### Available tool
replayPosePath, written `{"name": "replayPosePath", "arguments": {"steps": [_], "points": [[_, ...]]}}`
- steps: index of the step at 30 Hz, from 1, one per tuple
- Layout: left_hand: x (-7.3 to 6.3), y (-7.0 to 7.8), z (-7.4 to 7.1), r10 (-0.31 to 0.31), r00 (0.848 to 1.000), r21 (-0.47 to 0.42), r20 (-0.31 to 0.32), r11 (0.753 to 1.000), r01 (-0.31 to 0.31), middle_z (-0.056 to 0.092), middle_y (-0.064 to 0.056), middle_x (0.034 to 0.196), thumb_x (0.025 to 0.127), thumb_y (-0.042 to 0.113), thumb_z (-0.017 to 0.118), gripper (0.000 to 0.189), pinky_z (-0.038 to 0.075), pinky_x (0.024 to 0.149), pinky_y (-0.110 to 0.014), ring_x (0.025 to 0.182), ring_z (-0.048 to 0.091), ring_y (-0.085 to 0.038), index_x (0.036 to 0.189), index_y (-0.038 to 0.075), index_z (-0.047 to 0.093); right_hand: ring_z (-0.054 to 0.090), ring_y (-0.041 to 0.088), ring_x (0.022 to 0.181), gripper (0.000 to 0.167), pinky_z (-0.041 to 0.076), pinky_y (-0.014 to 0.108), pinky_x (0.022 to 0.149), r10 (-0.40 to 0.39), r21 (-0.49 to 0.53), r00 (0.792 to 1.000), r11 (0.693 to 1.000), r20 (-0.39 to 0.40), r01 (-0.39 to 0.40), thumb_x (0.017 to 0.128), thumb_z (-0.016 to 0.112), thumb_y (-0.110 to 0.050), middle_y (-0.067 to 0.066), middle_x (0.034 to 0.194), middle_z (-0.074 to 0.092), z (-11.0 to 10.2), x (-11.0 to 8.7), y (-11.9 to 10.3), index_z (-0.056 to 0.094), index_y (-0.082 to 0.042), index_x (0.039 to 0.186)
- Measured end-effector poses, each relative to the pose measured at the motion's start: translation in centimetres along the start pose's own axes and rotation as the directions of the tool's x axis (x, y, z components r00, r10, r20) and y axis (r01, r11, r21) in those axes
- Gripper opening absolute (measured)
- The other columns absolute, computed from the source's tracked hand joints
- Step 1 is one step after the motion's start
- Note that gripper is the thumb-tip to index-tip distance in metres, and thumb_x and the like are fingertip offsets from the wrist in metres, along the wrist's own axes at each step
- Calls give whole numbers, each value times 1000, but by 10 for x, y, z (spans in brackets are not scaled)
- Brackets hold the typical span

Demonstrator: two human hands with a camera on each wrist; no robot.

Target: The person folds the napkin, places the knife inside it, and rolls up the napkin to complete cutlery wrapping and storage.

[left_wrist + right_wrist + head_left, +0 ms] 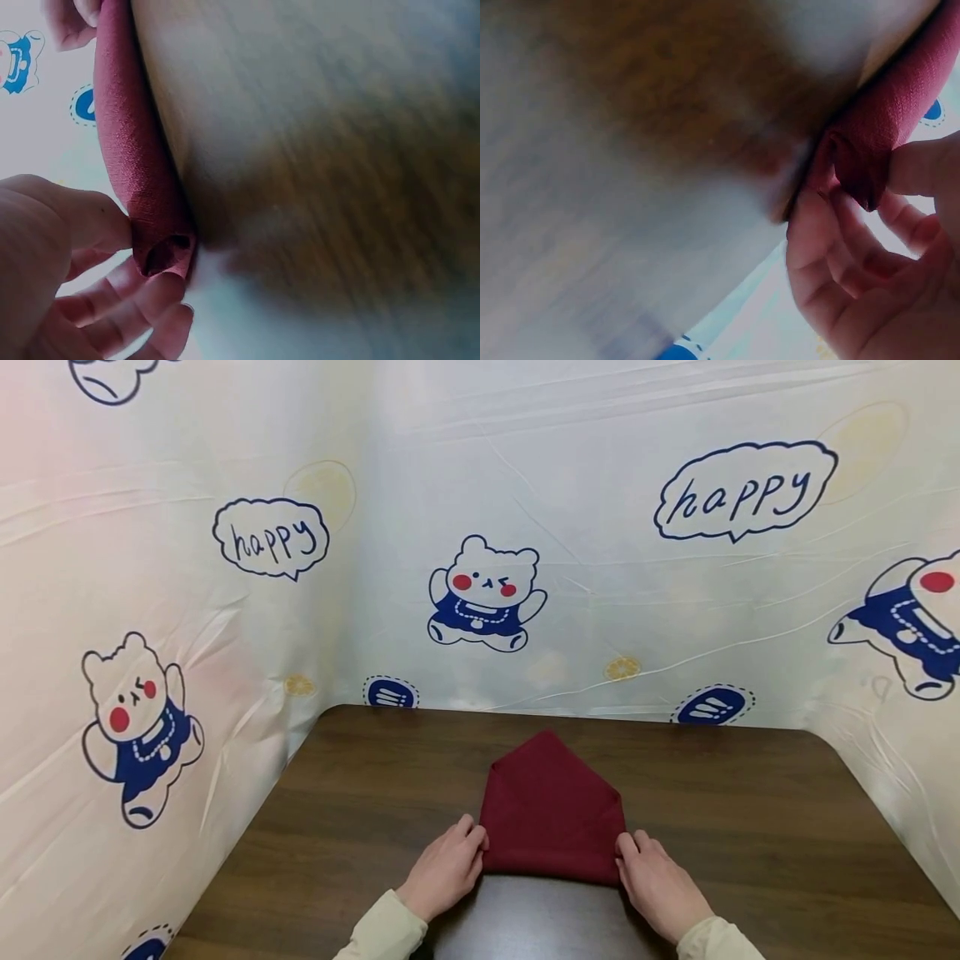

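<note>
A dark red cloth (551, 810) lies folded on the brown table, with a pointed top away from me and a rolled near edge. My left hand (448, 867) pinches the left end of that roll between thumb and fingers. At the opposite end my right hand (660, 883) pinches the roll in the same way. In the left wrist view the rolled cloth (131, 142) shows a hollow end beside the fingertips. The right wrist view shows the other end of the cloth (877, 127), its folded layers hanging between thumb and fingers.
The wood-grain table (360, 785) has rounded far corners. A pale curtain (600, 610) printed with bears and "happy" bubbles closes in the back and both sides, right behind the table's edges. Light-coloured sleeves (386, 931) cover both forearms.
</note>
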State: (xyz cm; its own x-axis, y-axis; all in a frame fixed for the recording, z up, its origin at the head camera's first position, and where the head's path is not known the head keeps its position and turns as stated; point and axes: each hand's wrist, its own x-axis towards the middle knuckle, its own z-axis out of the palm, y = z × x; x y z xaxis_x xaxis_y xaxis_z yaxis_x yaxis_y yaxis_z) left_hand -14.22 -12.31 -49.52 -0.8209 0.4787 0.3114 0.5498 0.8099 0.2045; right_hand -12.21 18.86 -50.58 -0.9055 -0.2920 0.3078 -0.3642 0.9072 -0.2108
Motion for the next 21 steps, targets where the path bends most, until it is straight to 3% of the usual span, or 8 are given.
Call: {"name": "replayPosePath", "arguments": {"steps": [6, 9, 11, 13, 16, 18, 21], "points": [[-2, -2, 2, 74, 997, 60, -13, 996, -73, 50, 5, 84, 82, 7, 68, 12, 43, 61, -22, 73, 49, -11, 87, 15, 61, 41, 14, 74, 20, 35, 21, 48, -94, 11, 994, 995, -57, 95, 85, 61, -4, -3, 81, 39, 2, -1, 4, 47, -17, 77], [-3, -3, 2, 72, 997, 71, 27, 995, -74, 52, 6, 85, 85, 11, 66, 8, 40, 62, -22, 75, 47, -10, 89, 17, 62, 37, 12, 72, 22, 35, 18, 50, -179, -26, 979, 984, -97, 177, 97, 40, -17, -4, 80, 40, 3, -1, 7, 48, -16, 77], [-3, -4, 1, 71, 996, 70, 47, 995, -74, 52, 7, 86, 87, 14, 64, 5, 38, 63, -22, 77, 46, -9, 90, 17, 63, 36, 12, 71, 32, 36, 19, 53, -233, -59, 965, 972, -121, 227, 97, 26, -19, -4, 81, 42, 3, 0, 8, 51, -15, 77], [-3, -5, 1, 71, 996, 67, 57, 995, -75, 52, 7, 86, 89, 17, 63, 2, 36, 63, -22, 77, 45, -9, 90, 18, 64, 37, 12, 71, 29, 38, 21, 55, -278, -90, 950, 959, -139, 268, 95, 32, -16, -3, 80, 44, 3, 2, 9, 53, -15, 75], [-3, -6, 0, 87, 995, 68, 55, 994, -90, 51, 7, 86, 89, 22, 65, 4, 36, 64, -23, 78, 46, -9, 90, 18, 64, 39, 13, 70, 14, 40, 23, 57, -319, -104, 938, 946, -138, 307, 80, 57, -3, -4, 77, 46, 1, 3, 9, 56, -15, 72], [-4, -8, 0, 97, 994, 65, 59, 993, -101, 50, 7, 85, 87, 26, 68, 10, 37, 65, -23, 78, 45, -10, 90, 18, 63, 40, 12, 69, 22, 39, 21, 57, -329, -104, 937, 942, -120, 318, 68, 69, 1, -5, 76, 46, 0, 2, 8, 57, -16, 71], [-5, -8, -1, 101, 991, 50, 86, 993, -106, 50, 7, 87, 84, 28, 74, 18, 39, 68, -24, 80, 46, -10, 93, 17, 63, 40, 11, 68, 24, 40, 22, 58, -333, -92, 940, 941, -78, 326, 65, 74, -1, -7, 74, 45, -4, 1, 6, 58, -17, 72]]}}
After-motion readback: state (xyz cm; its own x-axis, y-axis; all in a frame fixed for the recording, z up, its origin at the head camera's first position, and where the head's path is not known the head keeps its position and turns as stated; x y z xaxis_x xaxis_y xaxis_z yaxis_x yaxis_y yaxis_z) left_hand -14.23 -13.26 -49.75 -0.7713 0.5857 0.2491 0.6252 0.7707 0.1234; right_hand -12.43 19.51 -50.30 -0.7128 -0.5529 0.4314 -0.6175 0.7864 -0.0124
